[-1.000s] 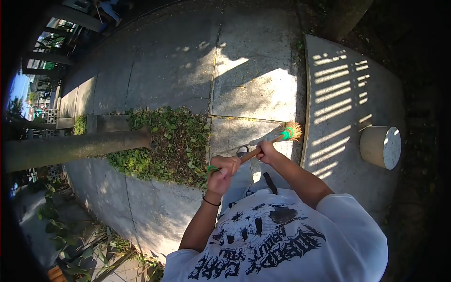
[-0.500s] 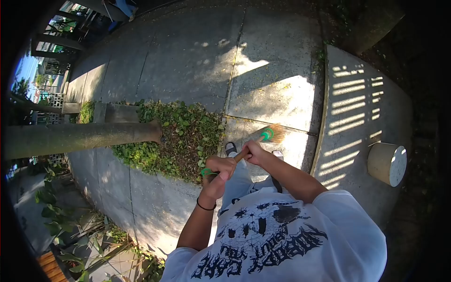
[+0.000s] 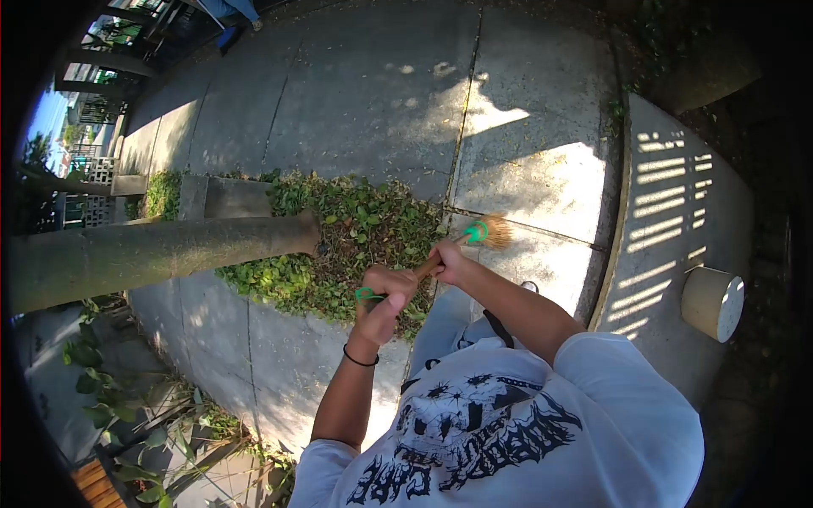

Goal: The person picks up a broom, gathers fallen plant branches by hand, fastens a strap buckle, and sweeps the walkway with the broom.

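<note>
A broom (image 3: 493,231) with a wooden handle, green binding and straw-coloured bristles slants across the view. Its bristles are over the concrete, just right of the planted bed (image 3: 373,229). My left hand (image 3: 385,300), with a black band at the wrist, is wrapped round the top end of the handle, beside a green loop. Farther down, my right hand (image 3: 449,262) grips the handle nearer the bristles. Whether the bristles touch the ground I cannot tell.
A tree trunk (image 3: 169,254) rises from the bed at the left. On the right are a raised kerb (image 3: 611,229) and a round concrete stool (image 3: 711,303). Another person's legs (image 3: 230,10) show at the top left. Leafy plants (image 3: 152,440) stand at the lower left.
The broom's bristles and both hands have moved left, towards the bed. The view has shifted, so the kerb and stool sit farther right. Both hands have stayed on the handle.
</note>
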The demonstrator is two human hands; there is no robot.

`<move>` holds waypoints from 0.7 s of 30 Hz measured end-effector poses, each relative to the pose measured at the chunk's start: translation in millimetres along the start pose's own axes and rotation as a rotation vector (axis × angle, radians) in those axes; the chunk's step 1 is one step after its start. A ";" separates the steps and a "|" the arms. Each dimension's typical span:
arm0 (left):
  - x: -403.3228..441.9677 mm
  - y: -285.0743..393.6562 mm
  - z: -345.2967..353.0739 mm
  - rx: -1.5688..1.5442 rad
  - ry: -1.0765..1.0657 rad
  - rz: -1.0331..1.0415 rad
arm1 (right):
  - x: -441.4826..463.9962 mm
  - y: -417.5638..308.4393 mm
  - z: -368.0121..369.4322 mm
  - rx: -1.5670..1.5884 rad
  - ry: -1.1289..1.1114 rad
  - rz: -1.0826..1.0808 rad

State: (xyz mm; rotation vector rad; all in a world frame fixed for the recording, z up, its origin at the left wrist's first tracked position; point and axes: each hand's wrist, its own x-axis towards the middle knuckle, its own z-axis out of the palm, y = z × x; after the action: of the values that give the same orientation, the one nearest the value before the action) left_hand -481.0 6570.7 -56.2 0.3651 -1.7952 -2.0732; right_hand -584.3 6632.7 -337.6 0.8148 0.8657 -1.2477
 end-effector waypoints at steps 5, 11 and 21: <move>10.4 37.2 -18.2 0.338 -0.325 0.175 | -17.7 -10.5 97.2 -0.154 -0.358 0.034; 29.8 105.8 -25.7 -0.215 -0.497 0.373 | -148.5 -6.2 79.3 0.016 -0.202 -0.159; 111.6 -88.9 27.4 -0.212 -0.056 -0.025 | -16.7 -133.7 -63.4 0.069 0.118 -0.286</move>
State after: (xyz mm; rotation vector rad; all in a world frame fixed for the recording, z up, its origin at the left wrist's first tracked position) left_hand -602.6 6556.5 -134.5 0.2736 -1.5881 -2.2850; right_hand -724.8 6677.8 -357.8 0.8464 1.0673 -1.4974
